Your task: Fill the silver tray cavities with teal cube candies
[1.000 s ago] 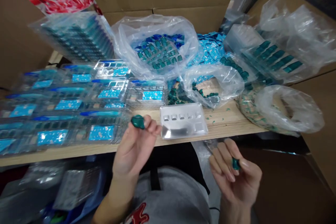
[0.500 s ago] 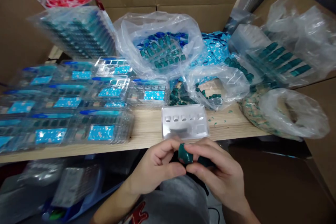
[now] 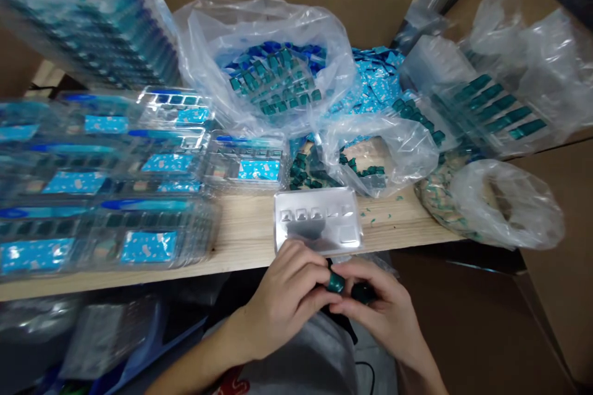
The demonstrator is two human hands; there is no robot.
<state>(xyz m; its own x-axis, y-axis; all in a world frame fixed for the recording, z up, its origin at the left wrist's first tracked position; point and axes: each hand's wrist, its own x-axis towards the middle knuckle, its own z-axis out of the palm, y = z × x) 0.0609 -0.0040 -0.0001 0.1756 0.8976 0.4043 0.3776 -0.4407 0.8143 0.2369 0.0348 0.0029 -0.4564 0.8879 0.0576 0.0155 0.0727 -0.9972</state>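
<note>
Above my lap, just under the shelf's front edge, my two hands work close together. My left hand (image 3: 291, 287) is closed, pinching a small glossy dark green piece (image 3: 336, 282) that looks like curved plastic. Thumb and forefinger of my right hand (image 3: 382, 302) meet at that piece's right side. A second dark green piece (image 3: 364, 292) sits within the right hand's curled fingers. Right behind the hands lies a silvery-white moulded tray (image 3: 315, 216) with a row of small raised squares; my left knuckles overlap its front edge in the view.
Clear packs with blue sachets (image 3: 148, 247) cover the left of the wooden shelf (image 3: 245, 216). A tall stack of packs (image 3: 97, 31) stands behind. Plastic bags of green pieces (image 3: 273, 86) fill the back. At right sits a rolled-open bag (image 3: 509, 203) with green scraps.
The hands were apart, each with a green piece, then came together over the lap. The left hand has since turned over, knuckles up. The view has shifted slightly.
</note>
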